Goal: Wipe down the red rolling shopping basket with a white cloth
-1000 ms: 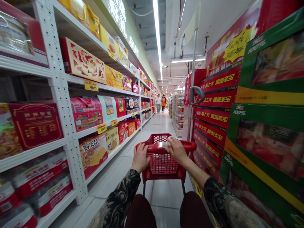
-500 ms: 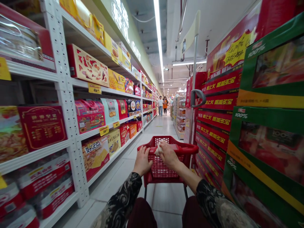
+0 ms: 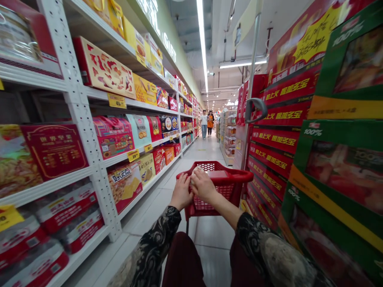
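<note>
In the head view a red shopping cart [image 3: 221,190] stands before my knees, its handle towards me. My left hand [image 3: 182,192] is wrapped over the left end of the handle. My right hand [image 3: 203,185] is closed on a crumpled white wipe [image 3: 196,170], pressed against the handle bar close beside my left hand. Most of the wipe is hidden under the fingers; whether it is cloth or paper I cannot tell. The bare right part of the handle [image 3: 241,175] shows beyond my right wrist.
White shelving [image 3: 80,103] with gift boxes and bottles lines the left side. On the right are stacked red cartons [image 3: 273,137] and green boxes [image 3: 332,153], near a metal post with a grey loop [image 3: 259,109]. Two people [image 3: 207,123] are in the aisle ahead.
My right hand has slid left along the handle with the wipe, closer to my left hand. The shelves and cartons have shifted slightly in view, and the two people look nearer.
</note>
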### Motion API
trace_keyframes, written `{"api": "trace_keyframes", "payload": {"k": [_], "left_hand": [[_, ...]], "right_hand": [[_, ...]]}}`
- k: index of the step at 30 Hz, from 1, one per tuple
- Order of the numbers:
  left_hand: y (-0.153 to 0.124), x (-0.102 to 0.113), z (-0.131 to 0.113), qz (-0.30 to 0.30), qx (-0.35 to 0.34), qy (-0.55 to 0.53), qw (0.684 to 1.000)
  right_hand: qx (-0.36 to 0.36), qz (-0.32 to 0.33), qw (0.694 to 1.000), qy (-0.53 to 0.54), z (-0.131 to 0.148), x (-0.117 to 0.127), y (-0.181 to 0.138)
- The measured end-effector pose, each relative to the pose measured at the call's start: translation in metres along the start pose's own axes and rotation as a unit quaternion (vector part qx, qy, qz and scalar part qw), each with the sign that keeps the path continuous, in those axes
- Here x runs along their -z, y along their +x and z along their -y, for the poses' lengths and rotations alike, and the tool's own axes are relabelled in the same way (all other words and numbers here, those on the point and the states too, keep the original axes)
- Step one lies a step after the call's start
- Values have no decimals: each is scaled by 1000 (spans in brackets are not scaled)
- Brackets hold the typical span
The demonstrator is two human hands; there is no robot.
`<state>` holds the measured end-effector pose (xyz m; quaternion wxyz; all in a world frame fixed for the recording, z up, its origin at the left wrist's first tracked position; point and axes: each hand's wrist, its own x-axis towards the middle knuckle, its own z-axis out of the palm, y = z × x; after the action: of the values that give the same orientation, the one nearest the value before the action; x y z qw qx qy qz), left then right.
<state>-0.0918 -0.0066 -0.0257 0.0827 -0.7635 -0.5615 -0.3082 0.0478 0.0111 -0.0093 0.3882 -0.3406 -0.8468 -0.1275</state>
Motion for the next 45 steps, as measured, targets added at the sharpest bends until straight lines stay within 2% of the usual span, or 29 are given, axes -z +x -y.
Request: {"api": "trace_keyframes", "payload": {"k": [2,4,9,11,14,16,18,20,22,25,27,32,35,38,45], "left_hand": [[-1,4,3,10,-13,-1,1000],[-2,7,5,21,-23,-2,1000],[-4,9,-4,14,18,13,1000],[1,7,-16,-10,35,4,999],[16,6,-39,-31,16,-52,998],[28,7,-54,-10,5,-111,994],[38,8,-66,35,19,-150,988],[43,9,-73,61,35,-133,989],[44,8,-75,51,35,-81,995],[40,8,-66,15,14,-27,999],[36,12,-50,-3,18,-7,1000],[28,30,3,-26,135,50,989],[28,30,10,-23,142,38,989],[31,18,-11,-16,86,10,996],[41,-12,-92,9,-96,-27,995]], "right_hand": [[6,11,1000,-5,-1,2,1],[-21,10,1000,-17,-18,13,-4],[-178,-30,982,-64,-67,45,-22],[-188,-31,980,-64,-67,46,-24],[-146,4,989,-30,-48,36,-20],[-126,44,991,5,-35,33,-15],[-131,73,988,31,-29,37,-11],[-148,91,984,39,-33,46,-12],[-168,100,980,32,-43,55,-18],[-210,97,973,6,-60,64,-32],[-209,86,974,-8,-69,65,-42],[-154,40,987,9,-77,57,-56],[-137,12,990,18,-78,51,-58],[-124,-11,992,19,-80,46,-59],[-108,-60,992,3,-87,42,-63]]}}
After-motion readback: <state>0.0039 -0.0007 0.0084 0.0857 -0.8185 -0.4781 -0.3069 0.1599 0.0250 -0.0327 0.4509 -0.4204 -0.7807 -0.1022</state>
